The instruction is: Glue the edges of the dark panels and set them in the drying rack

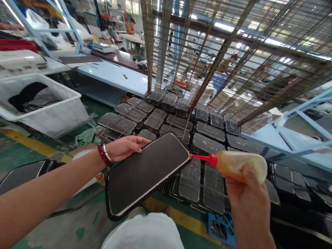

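Note:
My left hand (128, 148) grips the upper left edge of a dark, flat panel (147, 174) with rounded corners and a black rim. A pale line of what looks like glue runs along the panel's border. The panel is tilted in front of my lap. My right hand (246, 186) is wrapped round a squeeze bottle (242, 166) of amber liquid, lying nearly level. Its red nozzle (201, 157) points left, and the tip is at the panel's right corner, touching or very close to it.
Similar panels (209, 129) lie in rows on a wire rack, whose raised mesh shelves (220, 45) slant overhead. A white bin (59, 107) with black pieces stands left, before a light blue table (111, 74). More panels (23, 174) sit lower left. A blue crate (221, 228) is on the floor.

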A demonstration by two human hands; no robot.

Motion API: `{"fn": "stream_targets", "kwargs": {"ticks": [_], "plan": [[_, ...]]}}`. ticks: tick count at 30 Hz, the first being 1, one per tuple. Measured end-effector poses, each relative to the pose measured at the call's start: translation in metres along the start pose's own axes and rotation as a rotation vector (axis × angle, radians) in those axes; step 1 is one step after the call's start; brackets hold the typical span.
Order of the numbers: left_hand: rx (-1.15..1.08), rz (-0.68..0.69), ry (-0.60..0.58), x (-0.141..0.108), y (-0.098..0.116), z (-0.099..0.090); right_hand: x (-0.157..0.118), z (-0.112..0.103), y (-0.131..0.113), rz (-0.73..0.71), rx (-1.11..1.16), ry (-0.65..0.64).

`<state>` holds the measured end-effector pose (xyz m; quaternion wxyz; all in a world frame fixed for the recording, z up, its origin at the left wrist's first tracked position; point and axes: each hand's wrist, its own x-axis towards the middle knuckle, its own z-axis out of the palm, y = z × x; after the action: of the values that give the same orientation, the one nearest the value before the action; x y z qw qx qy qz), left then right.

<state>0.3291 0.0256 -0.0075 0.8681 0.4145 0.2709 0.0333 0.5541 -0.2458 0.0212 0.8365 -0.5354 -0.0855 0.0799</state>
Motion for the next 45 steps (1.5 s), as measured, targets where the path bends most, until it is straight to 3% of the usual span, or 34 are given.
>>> {"fn": "stream_targets", "kwargs": {"ticks": [13,28,39,45], "plan": [[-0.063,0.008,0.089,0.008,-0.004,0.003,-0.010,-0.005,0.018,0.029,-0.048,-0.025],[-0.085,0.050,0.176,0.015,-0.002,0.007,-0.056,0.002,0.032,0.224,-0.109,-0.077],[-0.161,0.106,0.188,0.020,-0.006,-0.004,-0.088,0.003,0.040,0.330,-0.081,-0.218],[-0.212,0.172,0.280,0.018,-0.003,-0.006,-0.098,0.002,0.042,0.363,-0.061,-0.229]]}}
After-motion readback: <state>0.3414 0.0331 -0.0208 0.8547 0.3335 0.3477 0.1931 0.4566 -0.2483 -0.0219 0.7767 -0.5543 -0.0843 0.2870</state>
